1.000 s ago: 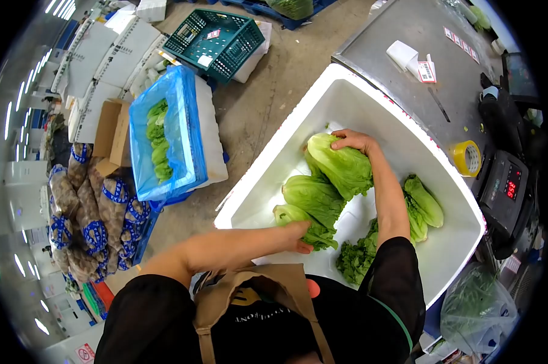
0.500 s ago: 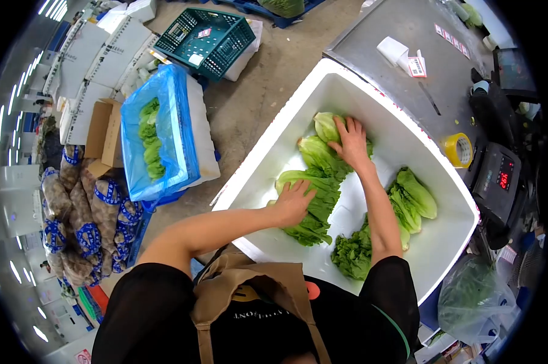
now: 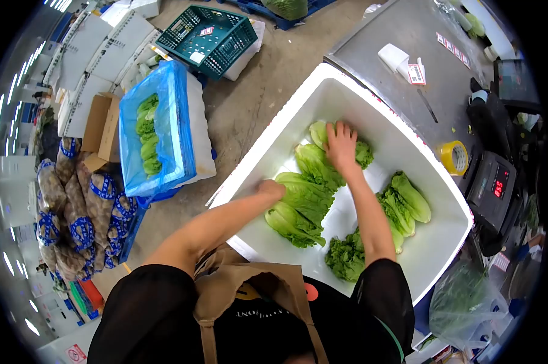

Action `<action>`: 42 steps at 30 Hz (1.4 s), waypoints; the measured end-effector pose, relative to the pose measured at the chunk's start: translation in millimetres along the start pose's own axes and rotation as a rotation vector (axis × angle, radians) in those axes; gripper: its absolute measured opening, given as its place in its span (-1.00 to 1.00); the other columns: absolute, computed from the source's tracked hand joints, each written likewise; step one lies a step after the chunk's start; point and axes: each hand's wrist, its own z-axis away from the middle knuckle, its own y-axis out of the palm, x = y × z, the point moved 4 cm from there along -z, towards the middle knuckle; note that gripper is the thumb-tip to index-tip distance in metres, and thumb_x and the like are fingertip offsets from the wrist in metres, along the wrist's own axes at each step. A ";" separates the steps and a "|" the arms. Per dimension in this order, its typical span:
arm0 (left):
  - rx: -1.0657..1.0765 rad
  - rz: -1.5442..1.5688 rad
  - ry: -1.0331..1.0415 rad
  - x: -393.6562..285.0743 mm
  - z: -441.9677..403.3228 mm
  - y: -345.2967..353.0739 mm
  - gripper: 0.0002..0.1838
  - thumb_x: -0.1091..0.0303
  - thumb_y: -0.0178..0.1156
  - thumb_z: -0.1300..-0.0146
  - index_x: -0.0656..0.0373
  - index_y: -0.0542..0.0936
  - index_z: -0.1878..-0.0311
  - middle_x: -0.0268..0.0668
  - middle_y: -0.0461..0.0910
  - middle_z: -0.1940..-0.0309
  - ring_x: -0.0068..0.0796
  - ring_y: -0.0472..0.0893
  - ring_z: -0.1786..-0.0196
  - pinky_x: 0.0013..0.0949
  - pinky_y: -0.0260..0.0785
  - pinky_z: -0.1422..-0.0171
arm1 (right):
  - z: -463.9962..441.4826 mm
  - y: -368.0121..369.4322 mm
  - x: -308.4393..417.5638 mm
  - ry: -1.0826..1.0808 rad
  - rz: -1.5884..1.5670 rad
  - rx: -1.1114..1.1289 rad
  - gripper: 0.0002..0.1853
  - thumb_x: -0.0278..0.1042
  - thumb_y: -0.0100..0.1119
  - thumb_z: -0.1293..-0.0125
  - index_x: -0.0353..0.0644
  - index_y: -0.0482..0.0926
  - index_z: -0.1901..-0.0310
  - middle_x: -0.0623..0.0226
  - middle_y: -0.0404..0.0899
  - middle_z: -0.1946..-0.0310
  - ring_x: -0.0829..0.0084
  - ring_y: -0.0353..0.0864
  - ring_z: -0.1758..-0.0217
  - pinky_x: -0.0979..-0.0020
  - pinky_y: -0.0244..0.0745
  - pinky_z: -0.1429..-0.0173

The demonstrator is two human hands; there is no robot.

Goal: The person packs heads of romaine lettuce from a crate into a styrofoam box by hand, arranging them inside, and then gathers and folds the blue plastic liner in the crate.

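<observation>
Head view: right hand (image 3: pixel 342 147) fingers loosely spread on upper romaine (image 3: pixel 317 133), foam box (image 3: pixel 401 124) around; left hand (image 3: pixel 272 189) beside lower romaine (image 3: pixel 307 197), fingers hidden, grip unclear. Probably light, crisp, leaves bruise easily; best held at firm butt.

Single view, taken from wearer's head; faced forward and steeply down. Wearer's black short-sleeved shirt (image 3: pixel 353 327) seen from above at lower edge. Large white foam box (image 3: pixel 435 182) viewed into from near, both bare hands (image 3: pixel 342 148) included. Wide field, rounded by black corners; grey metal table (image 3: pixel 383 51) caught obliquely at upper right.
</observation>
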 end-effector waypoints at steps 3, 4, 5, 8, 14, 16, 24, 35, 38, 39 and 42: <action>0.030 0.490 -0.086 18.6 -25.4 28.9 -0.49 0.09 0.22 -0.20 0.41 0.56 0.00 -0.04 0.64 0.11 -0.20 0.65 0.15 -0.20 0.48 0.05 | 46.0 -20.1 54.2 -0.155 0.013 -0.049 -0.29 -0.25 0.37 0.01 -0.21 0.37 -0.22 -0.03 0.30 -0.17 -0.07 0.24 -0.28 -0.17 0.10 -0.30; -0.026 0.458 -0.192 16.9 -30.9 31.0 -0.47 0.13 0.31 -0.14 0.42 0.56 -0.01 -0.05 0.62 0.08 -0.23 0.63 0.17 -0.19 0.48 0.10 | 65.2 -17.6 65.8 -0.170 -0.069 0.004 -0.27 -0.20 0.38 0.01 -0.21 0.36 -0.23 -0.05 0.26 -0.22 -0.10 0.20 -0.31 -0.21 0.07 -0.30; -0.045 0.529 -0.221 15.9 -26.9 25.4 -0.50 0.18 0.32 -0.13 0.43 0.56 0.01 -0.04 0.61 0.09 -0.21 0.63 0.18 -0.16 0.49 0.12 | 82.8 -15.4 75.3 -0.183 -0.148 0.057 -0.24 -0.15 0.39 0.00 -0.20 0.35 -0.25 -0.08 0.22 -0.26 -0.13 0.17 -0.34 -0.24 0.03 -0.31; -0.097 0.797 -0.208 -1.8 -14.9 14.8 -0.60 0.36 0.31 -0.13 0.47 0.54 0.04 0.01 0.60 0.11 -0.15 0.64 0.21 -0.12 0.53 0.21 | 117.2 -16.5 90.5 -0.094 -0.241 0.196 -0.20 -0.06 0.41 0.01 -0.19 0.34 -0.27 -0.13 0.14 -0.32 -0.20 0.08 -0.39 -0.32 -0.04 -0.31; -0.143 1.161 -0.071 -42.4 -24.7 15.9 -0.73 0.52 0.22 -0.07 0.40 0.56 0.13 -0.07 0.58 0.22 -0.19 0.59 0.24 -0.12 0.46 0.17 | 119.8 21.2 74.7 -0.035 -0.100 0.197 -0.14 0.07 0.40 0.02 -0.06 0.32 -0.32 -0.11 0.04 -0.39 -0.26 -0.07 -0.45 -0.43 -0.15 -0.32; -0.244 1.080 -0.084 -33.2 -39.2 24.6 -0.72 0.52 0.22 -0.04 0.34 0.58 0.13 -0.09 0.59 0.19 -0.21 0.59 0.19 -0.16 0.45 0.09 | 114.0 32.5 74.2 -0.060 -0.073 0.160 -0.16 0.07 0.42 0.04 0.03 0.35 -0.31 -0.08 0.09 -0.38 -0.27 -0.09 -0.45 -0.48 -0.21 -0.32; -0.370 0.928 -0.103 -29.4 -58.1 26.6 -0.76 0.53 0.29 -0.05 0.30 0.58 0.16 -0.14 0.61 0.25 -0.27 0.58 0.21 -0.23 0.47 0.17 | 138.5 -6.4 128.5 0.036 -0.127 0.238 -0.13 0.05 0.37 -0.02 -0.05 0.24 -0.36 -0.10 0.06 -0.38 -0.22 0.05 -0.39 -0.34 -0.06 -0.32; -0.438 0.584 0.149 -62.3 -48.6 20.3 -0.62 0.44 0.12 -0.14 0.35 0.57 -0.05 0.07 0.58 -0.01 -0.09 0.59 -0.09 -0.26 0.43 -0.17 | 178.2 26.8 125.9 -0.150 -0.306 0.144 -0.12 -0.47 0.46 0.31 -0.30 0.35 -0.22 -0.14 0.34 -0.16 -0.17 0.33 -0.13 -0.01 0.34 -0.18; -0.674 0.411 -0.177 -85.6 -50.2 31.4 -0.66 0.32 0.14 -0.16 0.22 0.57 0.00 0.03 0.61 0.10 -0.07 0.57 -0.09 -0.15 0.41 -0.14 | 172.4 33.1 124.3 -0.111 -0.324 0.175 -0.09 -0.47 0.46 0.29 -0.31 0.31 -0.24 -0.15 0.30 -0.18 -0.16 0.31 -0.14 -0.04 0.32 -0.17; -0.869 0.413 -0.207 -96.2 -52.5 43.3 -0.70 0.31 0.14 -0.14 0.21 0.59 0.07 0.02 0.62 0.15 -0.08 0.55 -0.08 -0.17 0.39 -0.12 | 171.9 38.1 122.6 -0.090 -0.311 0.200 -0.07 -0.46 0.47 0.29 -0.31 0.29 -0.26 -0.15 0.28 -0.21 -0.16 0.30 -0.16 -0.05 0.31 -0.17; -0.020 -0.176 0.570 -139.5 88.3 -16.1 -0.72 0.43 0.13 -0.06 0.32 0.62 0.16 0.02 0.61 0.10 -0.09 0.59 0.02 -0.08 0.38 -0.15 | 173.5 42.1 124.0 -0.073 -0.286 0.223 -0.06 -0.45 0.47 0.27 -0.33 0.25 -0.27 -0.20 0.24 -0.23 -0.21 0.26 -0.20 -0.08 0.27 -0.19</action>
